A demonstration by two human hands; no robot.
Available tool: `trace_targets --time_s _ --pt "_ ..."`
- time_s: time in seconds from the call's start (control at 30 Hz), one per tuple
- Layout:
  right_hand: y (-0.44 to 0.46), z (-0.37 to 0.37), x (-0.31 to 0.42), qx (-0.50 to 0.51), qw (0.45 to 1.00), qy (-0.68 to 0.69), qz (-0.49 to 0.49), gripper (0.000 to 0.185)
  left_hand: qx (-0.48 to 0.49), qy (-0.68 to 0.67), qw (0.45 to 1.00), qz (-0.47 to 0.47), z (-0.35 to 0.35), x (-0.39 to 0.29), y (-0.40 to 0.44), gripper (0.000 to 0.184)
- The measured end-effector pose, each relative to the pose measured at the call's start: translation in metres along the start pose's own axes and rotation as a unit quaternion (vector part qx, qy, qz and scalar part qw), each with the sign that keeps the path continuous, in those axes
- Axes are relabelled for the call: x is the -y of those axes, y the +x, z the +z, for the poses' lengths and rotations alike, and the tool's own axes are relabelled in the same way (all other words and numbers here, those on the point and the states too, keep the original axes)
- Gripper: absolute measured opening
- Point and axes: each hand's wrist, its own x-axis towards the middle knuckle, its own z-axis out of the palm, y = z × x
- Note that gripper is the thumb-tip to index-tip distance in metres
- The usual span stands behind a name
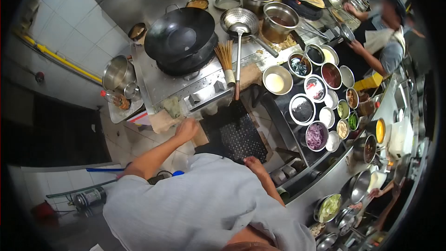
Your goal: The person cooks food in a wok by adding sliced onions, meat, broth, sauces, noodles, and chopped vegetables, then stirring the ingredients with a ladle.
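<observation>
My left hand (187, 130) is closed in front of the stove, close to a tan cloth (163, 121) on its front edge. Whatever it may hold is hidden. My right hand (253, 161) hangs low over a black perforated mat (241, 137), its fingers curled and nothing seen in them. Ahead of me, a black wok (162, 42) sits on the burner. To its right lie a bamboo brush (225, 60) and a long-handled ladle (239, 56), whose bowl rests in a perforated strainer (230, 17).
Steel bowls of ingredients, including sliced purple onion (317, 135), fill the right-hand counter. A pot of dark liquid (280, 21) stands behind the strainer. A co-worker (388, 32) works at the far right. Left of the stove are a steel pot (116, 74) and a bottle (118, 99).
</observation>
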Motion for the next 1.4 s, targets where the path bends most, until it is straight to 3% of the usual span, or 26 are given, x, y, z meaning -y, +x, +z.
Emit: trace_targets --time_s 0.03,0.07,0.1,0.17,0.2,0.23,0.27,0.3,0.37,0.47,0.53,0.63,0.7,0.77,0.8,0.9,1.03,1.1,1.23,1.4 --pt "0.004 0.001 -0.005 -0.041 0.999 0.008 0.01 0.032 -0.202 -0.077 0.976 0.014 0.008 -0.008 -0.017 0.085" --pt "0.004 0.001 -0.011 -0.082 0.996 0.017 0.019 0.03 -0.396 -0.146 0.906 0.026 0.014 -0.019 -0.03 0.082" --pt "0.027 -0.059 0.034 -0.125 0.991 0.021 0.042 0.03 -0.382 -0.201 0.9 0.07 -0.005 -0.046 0.035 0.082" --pt "0.069 -0.045 0.056 -0.077 0.987 0.123 0.066 0.031 -0.701 -0.065 0.702 -0.105 -0.018 -0.023 0.028 0.075" --pt "0.068 -0.02 0.097 -0.131 0.977 0.14 0.091 0.034 -0.694 -0.054 0.71 -0.109 -0.023 -0.001 0.024 0.075" --pt "0.095 -0.019 0.113 -0.145 0.974 0.147 0.096 0.036 -0.708 -0.122 0.671 -0.184 -0.037 0.013 0.037 0.077" --pt "0.12 -0.03 0.123 -0.093 0.968 0.213 0.095 0.035 -0.709 -0.191 0.628 -0.258 -0.037 0.025 0.05 0.078" --pt "0.139 -0.036 0.139 -0.088 0.964 0.235 0.085 0.035 -0.704 -0.193 0.632 -0.26 -0.032 0.044 0.065 0.078" --pt "0.187 -0.046 0.171 -0.11 0.956 0.263 0.072 0.035 -0.533 -0.363 0.732 -0.218 -0.022 0.083 0.092 0.088" --pt "0.255 -0.06 0.212 -0.15 0.939 0.301 0.066 0.036 -0.469 -0.419 0.761 -0.16 -0.016 0.091 0.104 0.091" --pt "0.306 -0.08 0.217 -0.165 0.916 0.358 0.077 0.039 -0.481 -0.396 0.76 -0.185 -0.016 0.077 0.102 0.089" --pt "0.359 -0.09 0.238 -0.106 0.898 0.419 0.079 0.04 -0.487 -0.369 0.75 -0.251 -0.018 0.079 0.112 0.083" --pt "0.389 -0.089 0.236 -0.068 0.91 0.402 0.071 0.04 -0.456 -0.472 0.731 -0.186 -0.003 0.102 0.132 0.079" --pt "0.401 -0.089 0.231 -0.102 0.869 0.484 -0.008 0.039 -0.449 -0.499 0.711 -0.208 -0.007 0.086 0.114 0.078" --pt "0.428 -0.101 0.206 -0.063 0.874 0.482 -0.008 0.04 -0.445 -0.514 0.701 -0.213 -0.016 0.079 0.107 0.077" --pt "0.435 -0.104 0.203 -0.055 0.875 0.481 0.012 0.038 -0.476 -0.53 0.683 -0.158 0.005 0.102 0.133 0.076" --pt "0.426 -0.112 0.204 -0.043 0.884 0.466 -0.006 0.038 -0.476 -0.485 0.694 -0.238 -0.026 0.063 0.099 0.077" --pt "0.423 -0.116 0.204 -0.067 0.852 0.519 0.018 0.041 -0.467 -0.466 0.7 -0.274 -0.036 0.049 0.086 0.078" --pt "0.423 -0.116 0.21 -0.098 0.831 0.542 0.076 0.042 -0.468 -0.459 0.702 -0.276 -0.036 0.051 0.088 0.075" --pt "0.44 -0.133 0.177 -0.078 0.853 0.515 0.035 0.042 -0.487 -0.416 0.715 -0.282 -0.031 0.05 0.092 0.068"
